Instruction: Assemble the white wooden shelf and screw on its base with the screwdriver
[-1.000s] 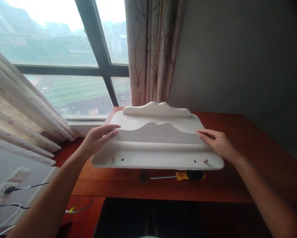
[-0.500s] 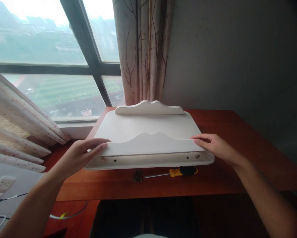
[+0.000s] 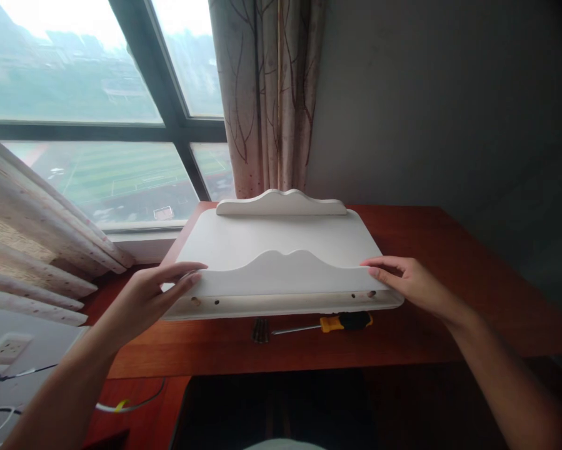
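Near scalloped board (image 3: 281,280): I see it above the near part of the white panel (image 3: 281,234), wavy edge upward; whether it rests there or hangs just over it, I cannot tell
Long axis: it runs crosswise from one hand to the other, roughly parallel to the far scalloped board (image 3: 281,205) standing at the panel's far edge
Left hand (image 3: 152,289): I have thumb and fingers pinched on the board's left end, thumb on the near face
Right hand (image 3: 405,275): the same pinch at the right end, thumb toward me
Nearer hand: neither; each has its own end, the board stretching inward from both sets of fingertips
Left peg (image 3: 195,302) and right peg (image 3: 371,294): just below the board's lower edge, toward me, one near each end; contact I cannot judge
Screwdriver (image 3: 346,322): on the desk (image 3: 449,287), in front of the panel, beside the screws (image 3: 260,331)
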`<state>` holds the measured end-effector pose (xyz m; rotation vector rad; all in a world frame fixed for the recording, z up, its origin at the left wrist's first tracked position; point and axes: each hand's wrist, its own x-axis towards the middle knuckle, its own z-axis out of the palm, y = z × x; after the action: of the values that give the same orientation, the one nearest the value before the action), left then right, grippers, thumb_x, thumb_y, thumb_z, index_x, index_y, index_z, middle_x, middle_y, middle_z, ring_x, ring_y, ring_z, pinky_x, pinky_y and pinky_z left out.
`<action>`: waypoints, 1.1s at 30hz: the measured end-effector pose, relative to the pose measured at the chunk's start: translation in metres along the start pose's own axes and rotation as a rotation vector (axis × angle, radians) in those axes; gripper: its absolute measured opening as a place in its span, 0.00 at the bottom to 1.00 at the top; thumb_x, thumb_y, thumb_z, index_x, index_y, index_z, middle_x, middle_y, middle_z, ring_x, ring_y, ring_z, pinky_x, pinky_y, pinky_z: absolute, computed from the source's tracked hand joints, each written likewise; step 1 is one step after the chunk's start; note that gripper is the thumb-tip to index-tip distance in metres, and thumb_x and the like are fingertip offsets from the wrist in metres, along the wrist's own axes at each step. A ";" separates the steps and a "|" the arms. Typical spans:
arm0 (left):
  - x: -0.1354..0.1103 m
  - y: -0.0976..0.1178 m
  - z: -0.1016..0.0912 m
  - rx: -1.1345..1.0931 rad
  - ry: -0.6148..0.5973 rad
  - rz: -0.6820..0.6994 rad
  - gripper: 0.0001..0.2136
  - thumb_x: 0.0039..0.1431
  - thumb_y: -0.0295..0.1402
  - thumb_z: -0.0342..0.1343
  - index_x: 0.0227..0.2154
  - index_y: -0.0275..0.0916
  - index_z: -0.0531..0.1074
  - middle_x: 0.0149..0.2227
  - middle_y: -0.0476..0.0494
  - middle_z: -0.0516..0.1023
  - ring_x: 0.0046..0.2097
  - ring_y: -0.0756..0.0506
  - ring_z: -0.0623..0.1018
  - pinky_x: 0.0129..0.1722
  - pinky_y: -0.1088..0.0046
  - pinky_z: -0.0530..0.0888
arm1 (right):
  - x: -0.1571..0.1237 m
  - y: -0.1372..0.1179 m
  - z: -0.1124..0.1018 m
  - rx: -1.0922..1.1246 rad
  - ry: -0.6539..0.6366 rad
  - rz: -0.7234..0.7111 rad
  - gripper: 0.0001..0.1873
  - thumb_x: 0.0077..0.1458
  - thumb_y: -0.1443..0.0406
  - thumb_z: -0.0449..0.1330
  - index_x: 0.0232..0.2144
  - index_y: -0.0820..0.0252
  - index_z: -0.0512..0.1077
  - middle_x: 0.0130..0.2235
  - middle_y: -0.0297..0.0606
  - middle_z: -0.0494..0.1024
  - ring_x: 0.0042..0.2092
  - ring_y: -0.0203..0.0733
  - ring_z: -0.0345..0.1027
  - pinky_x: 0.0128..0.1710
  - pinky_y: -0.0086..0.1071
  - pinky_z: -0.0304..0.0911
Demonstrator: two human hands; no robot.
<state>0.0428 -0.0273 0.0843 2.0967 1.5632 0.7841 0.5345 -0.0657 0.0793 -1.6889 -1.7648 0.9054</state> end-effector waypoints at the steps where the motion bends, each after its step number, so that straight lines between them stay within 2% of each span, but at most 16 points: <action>1: 0.000 0.001 0.000 0.011 -0.009 0.000 0.21 0.57 0.55 0.58 0.40 0.45 0.83 0.37 0.46 0.85 0.35 0.41 0.82 0.34 0.73 0.76 | 0.000 0.001 0.001 0.000 0.008 0.009 0.21 0.60 0.47 0.61 0.48 0.49 0.81 0.50 0.37 0.83 0.50 0.53 0.77 0.49 0.40 0.73; 6: -0.002 0.006 0.001 0.050 -0.044 -0.006 0.22 0.61 0.53 0.55 0.42 0.41 0.83 0.37 0.44 0.85 0.34 0.43 0.81 0.33 0.73 0.75 | 0.002 0.009 0.004 0.010 0.019 0.026 0.22 0.58 0.45 0.62 0.46 0.48 0.82 0.46 0.38 0.84 0.47 0.55 0.79 0.45 0.42 0.75; 12: -0.003 0.010 0.000 0.016 -0.047 -0.013 0.21 0.62 0.52 0.56 0.43 0.41 0.83 0.35 0.46 0.85 0.34 0.44 0.81 0.33 0.76 0.75 | 0.003 0.015 0.002 0.044 -0.010 0.077 0.24 0.56 0.44 0.63 0.47 0.49 0.82 0.45 0.39 0.84 0.45 0.55 0.79 0.40 0.39 0.76; 20: -0.014 0.009 -0.002 0.005 0.034 0.057 0.19 0.61 0.49 0.59 0.44 0.41 0.83 0.41 0.44 0.86 0.42 0.42 0.83 0.42 0.73 0.77 | -0.006 0.008 -0.002 0.027 0.027 0.077 0.26 0.55 0.44 0.64 0.48 0.53 0.82 0.49 0.41 0.83 0.49 0.55 0.78 0.44 0.39 0.75; 26: -0.027 0.010 -0.002 0.046 0.147 0.089 0.21 0.58 0.53 0.62 0.44 0.43 0.83 0.42 0.45 0.86 0.43 0.40 0.84 0.45 0.70 0.80 | -0.020 0.011 -0.005 -0.038 0.098 0.000 0.25 0.56 0.46 0.64 0.48 0.54 0.81 0.51 0.44 0.82 0.52 0.57 0.76 0.44 0.39 0.76; 33: -0.035 0.009 -0.003 0.039 0.178 0.194 0.16 0.57 0.51 0.64 0.41 0.46 0.82 0.40 0.50 0.86 0.40 0.44 0.85 0.45 0.74 0.80 | -0.039 0.011 -0.002 -0.194 0.168 -0.154 0.19 0.59 0.47 0.63 0.45 0.48 0.81 0.49 0.37 0.82 0.50 0.50 0.77 0.39 0.33 0.75</action>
<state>0.0401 -0.0634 0.0856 2.2868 1.4870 1.0403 0.5461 -0.1042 0.0746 -1.6649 -1.8858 0.5243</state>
